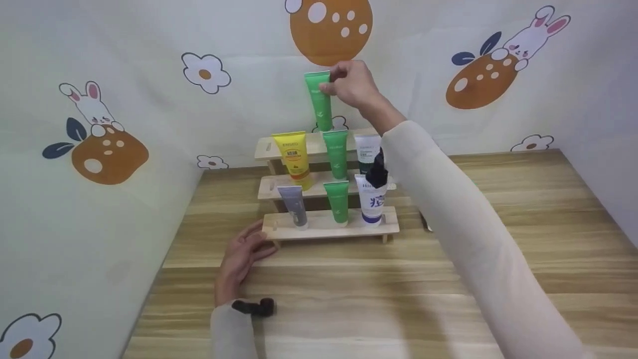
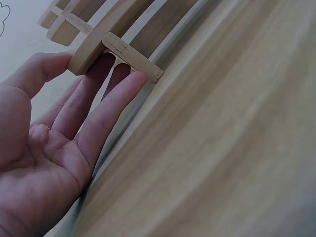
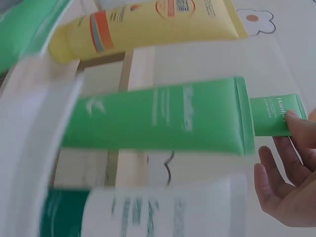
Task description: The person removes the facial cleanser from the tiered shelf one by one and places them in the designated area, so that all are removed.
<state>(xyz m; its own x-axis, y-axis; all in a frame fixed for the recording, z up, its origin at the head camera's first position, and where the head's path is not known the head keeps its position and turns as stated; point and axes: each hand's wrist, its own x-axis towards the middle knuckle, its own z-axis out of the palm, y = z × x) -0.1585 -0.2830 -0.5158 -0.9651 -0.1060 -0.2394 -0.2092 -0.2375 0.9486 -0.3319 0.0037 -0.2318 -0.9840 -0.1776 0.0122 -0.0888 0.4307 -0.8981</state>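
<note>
My right hand [image 1: 353,84] pinches a green squeeze tube [image 1: 319,97] by its flat upper end, above the top tier of a wooden three-tier rack [image 1: 329,230]. Whether its lower end touches that tier is hidden behind another green tube [image 1: 337,154]. In the right wrist view, the held tube [image 3: 271,116] shows between thumb and fingers. My left hand [image 1: 245,254] grips the lowest tier's left end, its thumb [image 2: 47,69] against the board and fingers underneath. Beside the middle green tube stand a yellow tube [image 1: 294,157] and a white tube with a dark green lower end [image 1: 367,147].
The lowest tier bears a grey tube [image 1: 294,205], a green tube [image 1: 338,202] and a white tube with a blue cap [image 1: 371,205]. A patterned cloth [image 1: 239,30] hangs behind the wooden table [image 1: 319,289]. A dark-edged object lies partly hidden by the right sleeve [image 1: 458,224].
</note>
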